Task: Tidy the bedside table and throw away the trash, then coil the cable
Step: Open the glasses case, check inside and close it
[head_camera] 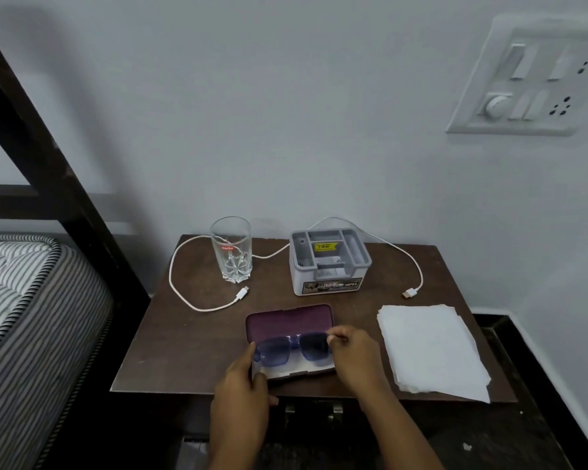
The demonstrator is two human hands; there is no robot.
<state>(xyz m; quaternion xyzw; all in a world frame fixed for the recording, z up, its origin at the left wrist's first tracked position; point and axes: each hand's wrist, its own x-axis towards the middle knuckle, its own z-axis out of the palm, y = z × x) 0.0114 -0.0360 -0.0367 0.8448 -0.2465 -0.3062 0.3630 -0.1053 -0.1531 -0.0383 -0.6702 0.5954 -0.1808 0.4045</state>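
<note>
We are tidying the worktop (190, 351): our hands, left (243, 385) and right (355, 352), are pinching the blue sunglasses (291, 349) at either end over the open case (287, 322). Next we judge they need lowering flat inside; the cable (184, 296) is lying uncoiled behind.

Left hand (241, 378): grips the case's (287, 320) left end.
Right hand (353, 354): pinches the sunglasses' (291, 349) right corner.
Papers (428, 347): right of it.
</note>
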